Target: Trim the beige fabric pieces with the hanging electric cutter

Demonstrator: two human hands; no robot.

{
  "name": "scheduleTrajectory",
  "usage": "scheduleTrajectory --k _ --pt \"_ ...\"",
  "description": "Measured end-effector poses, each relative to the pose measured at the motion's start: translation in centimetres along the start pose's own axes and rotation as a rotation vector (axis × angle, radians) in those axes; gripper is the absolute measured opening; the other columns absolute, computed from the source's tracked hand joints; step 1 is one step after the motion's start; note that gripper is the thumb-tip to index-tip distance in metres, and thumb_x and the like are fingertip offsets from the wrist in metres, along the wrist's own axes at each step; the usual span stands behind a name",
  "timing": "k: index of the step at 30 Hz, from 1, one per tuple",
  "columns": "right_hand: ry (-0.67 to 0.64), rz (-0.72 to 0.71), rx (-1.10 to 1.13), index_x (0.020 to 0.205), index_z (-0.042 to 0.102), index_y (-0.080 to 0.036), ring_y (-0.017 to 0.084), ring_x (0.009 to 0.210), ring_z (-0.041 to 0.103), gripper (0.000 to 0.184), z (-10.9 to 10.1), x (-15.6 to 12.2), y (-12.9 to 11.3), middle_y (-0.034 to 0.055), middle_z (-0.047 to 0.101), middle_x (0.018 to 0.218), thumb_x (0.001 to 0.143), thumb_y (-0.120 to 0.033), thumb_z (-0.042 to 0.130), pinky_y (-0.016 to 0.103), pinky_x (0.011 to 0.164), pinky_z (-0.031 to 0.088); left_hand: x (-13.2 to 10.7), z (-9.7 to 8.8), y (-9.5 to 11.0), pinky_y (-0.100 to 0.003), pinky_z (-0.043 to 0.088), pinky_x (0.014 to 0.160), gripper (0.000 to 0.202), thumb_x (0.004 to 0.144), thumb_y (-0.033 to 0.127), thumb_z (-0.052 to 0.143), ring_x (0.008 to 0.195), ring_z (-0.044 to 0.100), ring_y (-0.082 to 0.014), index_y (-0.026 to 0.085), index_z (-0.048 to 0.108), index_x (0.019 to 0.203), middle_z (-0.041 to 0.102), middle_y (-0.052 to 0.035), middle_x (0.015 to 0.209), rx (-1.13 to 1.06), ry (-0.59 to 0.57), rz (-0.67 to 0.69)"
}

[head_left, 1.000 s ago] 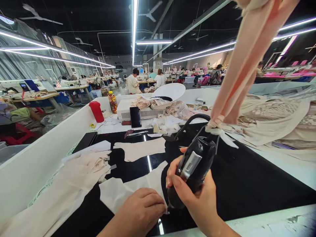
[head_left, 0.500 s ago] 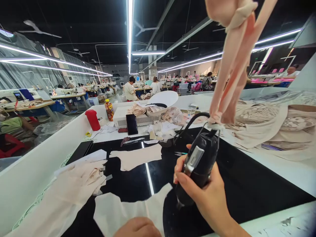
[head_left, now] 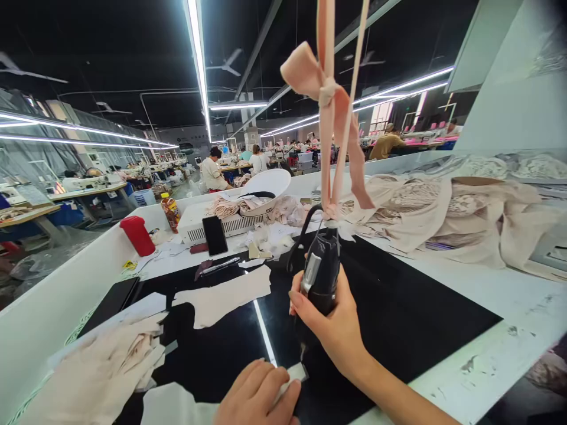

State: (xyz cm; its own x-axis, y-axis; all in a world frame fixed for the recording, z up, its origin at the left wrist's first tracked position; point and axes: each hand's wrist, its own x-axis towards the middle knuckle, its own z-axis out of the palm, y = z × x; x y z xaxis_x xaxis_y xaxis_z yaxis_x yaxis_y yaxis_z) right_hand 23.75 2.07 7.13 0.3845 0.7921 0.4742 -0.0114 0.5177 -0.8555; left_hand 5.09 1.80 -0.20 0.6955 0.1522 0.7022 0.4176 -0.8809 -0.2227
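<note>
My right hand (head_left: 332, 321) is wrapped round a black corded hand tool (head_left: 325, 277) with a silver lever on its side. The tool hangs from a knotted pink fabric strip (head_left: 328, 130), and its lower end points down at the black board. My left hand (head_left: 261, 392) is closed on a cream fabric piece (head_left: 172, 404), whose small corner shows past the thumb close to the tool's lower end. Farther up the board lies another cut fabric piece (head_left: 225, 298). To the left is a pile of cream fabric pieces (head_left: 101, 366).
A black board (head_left: 398, 301) covers much of the white table. Behind it are a phone (head_left: 215, 235), pen (head_left: 221, 267), red cup (head_left: 137, 235), drink bottle (head_left: 169, 211) and white bowl (head_left: 277, 186). Fabric heaps (head_left: 469, 206) fill the right side. People sit at sewing tables beyond.
My left hand has moved right and up, bringing the fabric's edge toward the tool. The view has turned to the right, and the tool with my right hand appears farther left.
</note>
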Motion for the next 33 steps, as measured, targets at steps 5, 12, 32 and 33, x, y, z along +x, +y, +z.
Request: scheduleTrajectory --k 5,12,32,33 --pt "-0.060 0.015 0.013 0.109 0.051 -0.029 0.014 0.061 0.057 0.033 -0.1 -0.2 0.6 -0.0056 0.061 0.081 0.088 -0.029 0.077 0.030 0.059 0.051 1.1 1.3 -0.1 -0.028 0.060 0.079 0.050 0.116 0.027 0.023 0.077 0.071 -0.0136 0.018 0.072 0.105 0.072 0.0017 0.088 0.040 0.002 0.013" --pt "-0.031 -0.018 0.024 0.097 0.050 -0.028 0.013 0.056 0.055 0.029 0.4 -0.2 0.3 -0.0068 0.060 0.074 0.083 -0.026 0.075 0.027 0.052 0.049 0.6 2.3 -0.5 -0.027 0.058 0.078 0.051 0.116 0.031 0.024 0.079 0.069 -0.0138 0.020 0.072 0.106 0.070 0.0017 0.089 0.044 0.007 0.024" --pt "-0.027 0.006 0.038 0.105 0.050 -0.028 0.013 0.058 0.057 0.031 0.0 -0.4 0.0 -0.0062 0.063 0.080 0.088 -0.027 0.076 0.028 0.057 0.051 -2.2 3.1 -1.0 -0.029 0.062 0.083 0.026 0.108 0.033 0.052 0.087 0.070 -0.0177 0.017 0.067 0.123 0.068 -0.0030 0.101 0.032 -0.194 0.032" --pt "-0.033 0.006 0.049 0.106 0.051 -0.028 0.013 0.057 0.057 0.032 0.0 -0.4 0.0 -0.0061 0.063 0.079 0.088 -0.027 0.076 0.027 0.056 0.051 -2.3 3.1 -1.1 -0.029 0.062 0.084 0.026 0.108 0.033 0.053 0.087 0.070 -0.0177 0.017 0.066 0.123 0.068 -0.0030 0.102 0.031 -0.196 0.034"
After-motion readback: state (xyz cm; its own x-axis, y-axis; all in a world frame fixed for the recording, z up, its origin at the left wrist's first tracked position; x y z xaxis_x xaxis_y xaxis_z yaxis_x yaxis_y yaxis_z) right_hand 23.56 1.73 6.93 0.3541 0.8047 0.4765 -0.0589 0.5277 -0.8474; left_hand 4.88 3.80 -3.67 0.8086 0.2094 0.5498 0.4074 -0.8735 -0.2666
